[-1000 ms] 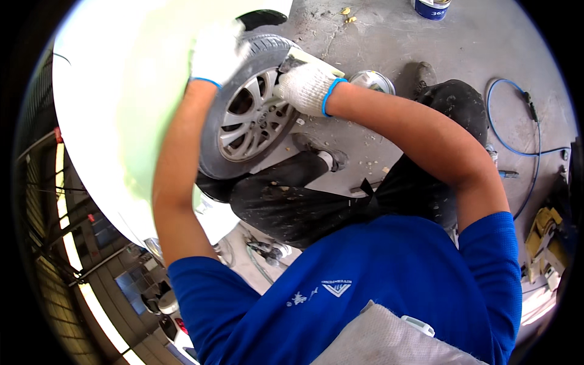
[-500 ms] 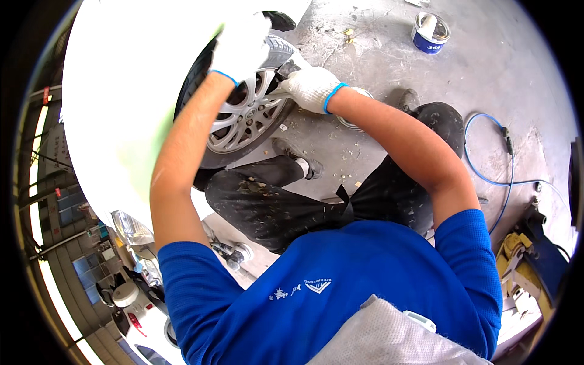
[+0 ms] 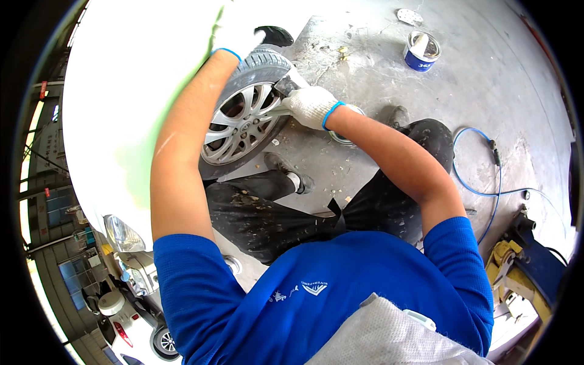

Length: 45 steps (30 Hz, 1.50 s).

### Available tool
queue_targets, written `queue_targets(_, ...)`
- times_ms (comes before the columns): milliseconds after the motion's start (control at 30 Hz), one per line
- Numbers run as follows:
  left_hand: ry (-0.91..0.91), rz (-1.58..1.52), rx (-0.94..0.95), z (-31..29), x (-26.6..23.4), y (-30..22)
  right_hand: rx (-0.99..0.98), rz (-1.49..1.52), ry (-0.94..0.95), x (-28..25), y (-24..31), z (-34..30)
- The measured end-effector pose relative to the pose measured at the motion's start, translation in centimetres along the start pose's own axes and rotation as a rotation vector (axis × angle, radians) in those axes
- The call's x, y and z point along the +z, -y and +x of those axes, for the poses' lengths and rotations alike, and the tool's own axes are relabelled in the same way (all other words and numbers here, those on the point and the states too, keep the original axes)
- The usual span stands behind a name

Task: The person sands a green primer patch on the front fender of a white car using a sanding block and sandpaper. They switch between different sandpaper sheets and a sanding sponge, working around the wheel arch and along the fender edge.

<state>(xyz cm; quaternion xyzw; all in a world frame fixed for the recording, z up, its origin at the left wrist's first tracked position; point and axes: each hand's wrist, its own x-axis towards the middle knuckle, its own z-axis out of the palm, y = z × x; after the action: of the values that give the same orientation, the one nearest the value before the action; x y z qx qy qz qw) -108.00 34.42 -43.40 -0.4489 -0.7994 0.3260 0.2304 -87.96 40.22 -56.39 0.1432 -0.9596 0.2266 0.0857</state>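
Observation:
My left hand [image 3: 236,38], in a white glove with a blue cuff, is up at the white car's fender [image 3: 121,103], above the front wheel [image 3: 244,127]. Glare washes out its fingers against the bright panel. In front of the tire, my right hand [image 3: 311,107], gloved the same way, is closed round a putty knife [image 3: 285,86]. The knife's broad grey blade has a whitish patch beside it, and a pale handle-like end sticks out below the glove toward the rim.
An open can [image 3: 351,135] stands partly behind my right wrist. Farther right are a blue-and-white tub [image 3: 422,52] and a coiled blue hose [image 3: 460,173]. My bent legs [image 3: 261,213] flank the floor before the wheel. Another white car [image 3: 143,340] is at the lower left.
My left hand has moved farther up along the fender, showing more of the tire. My right hand keeps its grip on the putty knife near the wheel. The whole view has shifted slightly.

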Motion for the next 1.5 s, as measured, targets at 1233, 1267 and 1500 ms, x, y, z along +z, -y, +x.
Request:
queue_targets(1233,-0.779,-0.587,0.391,-24.6,-18.2,10.4,0.069,-0.034,0.212,2.1,-0.3,-0.9)
queue_targets(1267,-0.766,-0.596,0.386,-24.8,-18.0,10.5,0.072,-0.035,0.214,2.3,-0.3,-1.2)
queue_targets(1500,-0.704,-0.528,0.317,-26.7,-17.8,11.2,0.069,0.004,0.252,0.7,1.1,-1.1)
